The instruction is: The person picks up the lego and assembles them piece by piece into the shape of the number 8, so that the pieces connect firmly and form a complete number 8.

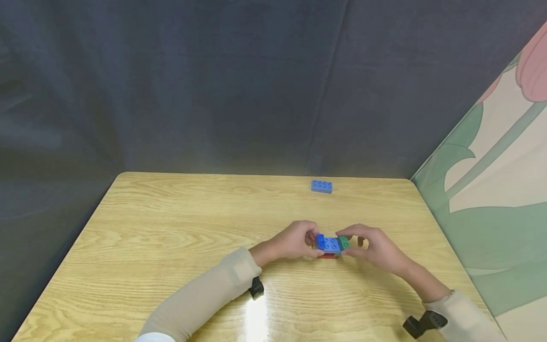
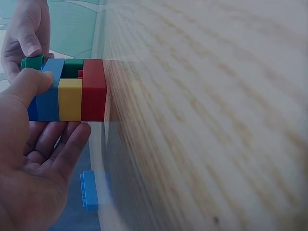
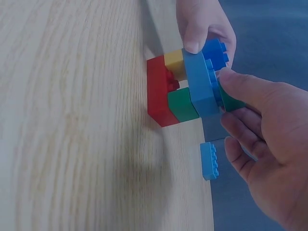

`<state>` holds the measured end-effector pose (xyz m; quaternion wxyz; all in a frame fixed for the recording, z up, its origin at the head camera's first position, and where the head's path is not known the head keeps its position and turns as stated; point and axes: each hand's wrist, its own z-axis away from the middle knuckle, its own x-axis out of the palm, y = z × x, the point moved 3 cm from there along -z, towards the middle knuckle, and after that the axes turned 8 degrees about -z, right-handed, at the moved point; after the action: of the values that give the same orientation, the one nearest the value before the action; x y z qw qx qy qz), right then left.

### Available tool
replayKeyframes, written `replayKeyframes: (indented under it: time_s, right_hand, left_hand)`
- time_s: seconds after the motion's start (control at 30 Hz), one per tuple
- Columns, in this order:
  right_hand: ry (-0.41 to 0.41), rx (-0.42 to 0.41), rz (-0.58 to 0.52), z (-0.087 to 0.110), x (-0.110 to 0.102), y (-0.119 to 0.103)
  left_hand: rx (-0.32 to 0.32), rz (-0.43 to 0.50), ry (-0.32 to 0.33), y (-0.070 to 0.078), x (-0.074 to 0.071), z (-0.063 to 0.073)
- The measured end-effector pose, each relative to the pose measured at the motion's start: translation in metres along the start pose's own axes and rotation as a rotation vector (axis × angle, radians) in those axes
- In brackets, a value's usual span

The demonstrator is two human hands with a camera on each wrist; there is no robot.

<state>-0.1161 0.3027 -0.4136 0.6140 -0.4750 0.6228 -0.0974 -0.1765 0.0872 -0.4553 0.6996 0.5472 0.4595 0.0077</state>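
Note:
A small stack of toy building bricks stands on the table. Its base is a red brick (image 3: pixel 159 96), which carries a yellow brick (image 2: pixel 70 101) and a green brick (image 3: pixel 182 105) with a gap between them. Across these two lies a light blue brick (image 1: pixel 331 244). On top, a dark blue brick (image 1: pixel 320 241) sits at the left end. My left hand (image 1: pixel 295 241) grips the stack's left end, thumb against the light blue brick's near side. At the right end, my right hand (image 1: pixel 376 248) pinches a second green brick (image 1: pixel 344 242); whether its studs are fully joined cannot be seen.
A loose light blue brick (image 1: pixel 321 186) lies near the far edge of the wooden table (image 1: pixel 171 213). A dark curtain (image 1: pixel 213 95) hangs behind the table, and a flower-patterned panel (image 1: pixel 491 213) stands along the right side.

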Motion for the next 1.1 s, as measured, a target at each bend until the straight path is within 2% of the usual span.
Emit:
replayKeyframes:
  time_s: [0.23, 0.57, 1.1]
  right_hand:
    - [0.017, -0.003, -0.009, 0.001, 0.002, 0.001]
    - [0.043, 0.034, 0.001, 0.0034, 0.0041, 0.0035]
    - [0.051, 0.063, 0.063, 0.0023, 0.0091, 0.0002]
  left_hand:
    - [0.004, -0.005, 0.0, 0.0003, 0.0003, -0.001]
    - [0.013, -0.01, 0.003, 0.0012, 0.0018, -0.0011]
    - [0.001, 0.007, 0.007, 0.0009, 0.002, 0.0025]
